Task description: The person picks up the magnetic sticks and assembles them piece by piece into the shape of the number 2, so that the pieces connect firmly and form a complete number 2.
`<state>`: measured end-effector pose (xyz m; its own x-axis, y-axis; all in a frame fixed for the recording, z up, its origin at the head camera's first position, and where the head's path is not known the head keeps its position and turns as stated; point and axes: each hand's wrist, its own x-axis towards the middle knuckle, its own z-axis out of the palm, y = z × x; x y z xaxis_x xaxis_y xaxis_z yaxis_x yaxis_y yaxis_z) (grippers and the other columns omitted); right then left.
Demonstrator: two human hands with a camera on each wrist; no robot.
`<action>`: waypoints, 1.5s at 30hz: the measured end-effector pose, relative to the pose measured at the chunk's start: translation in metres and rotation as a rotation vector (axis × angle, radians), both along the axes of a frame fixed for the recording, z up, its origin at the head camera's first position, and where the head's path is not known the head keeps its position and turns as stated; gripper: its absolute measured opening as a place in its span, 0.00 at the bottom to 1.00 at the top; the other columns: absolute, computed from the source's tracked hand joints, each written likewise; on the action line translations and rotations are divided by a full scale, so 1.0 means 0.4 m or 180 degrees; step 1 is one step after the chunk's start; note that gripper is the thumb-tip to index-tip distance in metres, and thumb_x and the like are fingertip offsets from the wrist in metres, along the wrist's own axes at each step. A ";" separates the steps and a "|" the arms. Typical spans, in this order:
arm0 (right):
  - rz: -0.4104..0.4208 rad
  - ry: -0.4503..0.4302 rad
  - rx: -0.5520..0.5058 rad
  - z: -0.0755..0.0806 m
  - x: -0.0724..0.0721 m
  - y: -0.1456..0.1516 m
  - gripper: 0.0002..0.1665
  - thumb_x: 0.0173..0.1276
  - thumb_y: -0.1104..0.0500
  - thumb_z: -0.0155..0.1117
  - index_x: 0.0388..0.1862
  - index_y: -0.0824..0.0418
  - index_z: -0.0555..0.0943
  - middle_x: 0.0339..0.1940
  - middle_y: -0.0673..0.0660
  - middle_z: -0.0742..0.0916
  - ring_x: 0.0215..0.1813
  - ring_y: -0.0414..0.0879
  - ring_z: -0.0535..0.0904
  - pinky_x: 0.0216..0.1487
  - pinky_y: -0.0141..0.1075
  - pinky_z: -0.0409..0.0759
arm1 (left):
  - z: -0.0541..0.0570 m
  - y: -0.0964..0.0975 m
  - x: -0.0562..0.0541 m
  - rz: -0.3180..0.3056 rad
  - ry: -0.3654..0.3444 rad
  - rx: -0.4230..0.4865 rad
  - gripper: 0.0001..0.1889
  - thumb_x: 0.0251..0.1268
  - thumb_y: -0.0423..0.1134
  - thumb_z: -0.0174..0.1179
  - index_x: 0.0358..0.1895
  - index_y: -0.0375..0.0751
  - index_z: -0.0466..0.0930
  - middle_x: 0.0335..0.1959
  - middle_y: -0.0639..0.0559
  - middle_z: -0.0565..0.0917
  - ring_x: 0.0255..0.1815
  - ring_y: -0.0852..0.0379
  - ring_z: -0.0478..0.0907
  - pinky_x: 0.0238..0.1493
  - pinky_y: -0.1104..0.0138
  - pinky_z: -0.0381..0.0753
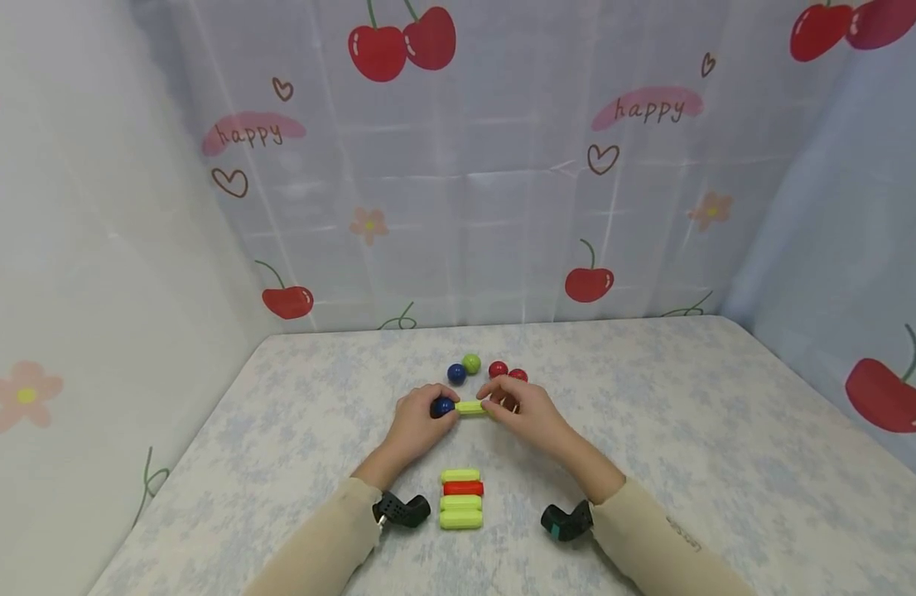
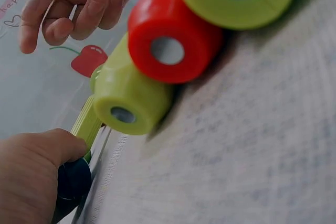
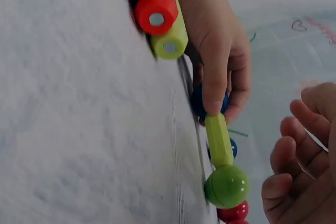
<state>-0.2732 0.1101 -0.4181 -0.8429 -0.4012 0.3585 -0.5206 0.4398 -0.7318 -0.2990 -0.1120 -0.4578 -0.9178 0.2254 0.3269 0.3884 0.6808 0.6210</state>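
Observation:
My left hand grips a dark blue ball between thumb and fingers, low over the table. A yellow-green rod extends from this ball toward the right. In the right wrist view, a green ball sits at the rod's other end; in the head view my right hand hides it. My right hand hovers by that end. Its fingers are loosely bent, apart from the green ball and holding nothing. Nearer me lie several rods side by side, yellow-green and one red, with silvery round ends.
Beyond the hands are another blue ball, a light green ball and two red balls. A pale patterned cloth covers the table. Curtains printed with cherries enclose its back and sides.

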 end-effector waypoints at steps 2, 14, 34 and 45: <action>0.0408 -0.0182 0.0119 0.001 0.009 -0.014 0.11 0.72 0.55 0.65 0.49 0.58 0.83 0.36 0.51 0.85 0.30 0.41 0.75 0.31 0.31 0.75 | -0.001 -0.002 0.000 -0.0010 0.0038 0.0002 0.09 0.64 0.42 0.67 0.46 0.51 0.83 0.47 0.52 0.86 0.51 0.49 0.79 0.63 0.44 0.66; 0.1173 -0.0726 0.0470 -0.056 0.023 -0.056 0.09 0.70 0.53 0.68 0.47 0.51 0.85 0.33 0.45 0.85 0.28 0.36 0.75 0.33 0.29 0.74 | -0.008 -0.003 -0.008 -0.0033 0.0082 -0.0019 0.08 0.64 0.41 0.66 0.45 0.54 0.83 0.46 0.53 0.86 0.51 0.49 0.79 0.62 0.43 0.66; 0.1143 -0.0207 0.0769 -0.059 0.020 -0.056 0.06 0.69 0.52 0.70 0.43 0.48 0.87 0.31 0.42 0.81 0.28 0.32 0.71 0.32 0.27 0.72 | -0.006 -0.004 -0.011 0.0006 0.0022 -0.0029 0.08 0.64 0.41 0.67 0.45 0.53 0.83 0.47 0.53 0.86 0.52 0.49 0.79 0.63 0.44 0.65; 0.0953 -0.0207 0.0552 -0.066 0.019 -0.051 0.05 0.67 0.53 0.71 0.40 0.47 0.85 0.27 0.42 0.80 0.27 0.34 0.71 0.31 0.28 0.72 | -0.004 -0.003 -0.009 -0.0007 0.0034 0.0009 0.08 0.64 0.42 0.67 0.45 0.53 0.83 0.48 0.52 0.87 0.52 0.49 0.79 0.63 0.43 0.65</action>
<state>-0.2657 0.0896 -0.4446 -0.6975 -0.6843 0.2127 -0.5999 0.3953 -0.6956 -0.3026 -0.1130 -0.4595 -0.9137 0.2265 0.3374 0.3965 0.6783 0.6186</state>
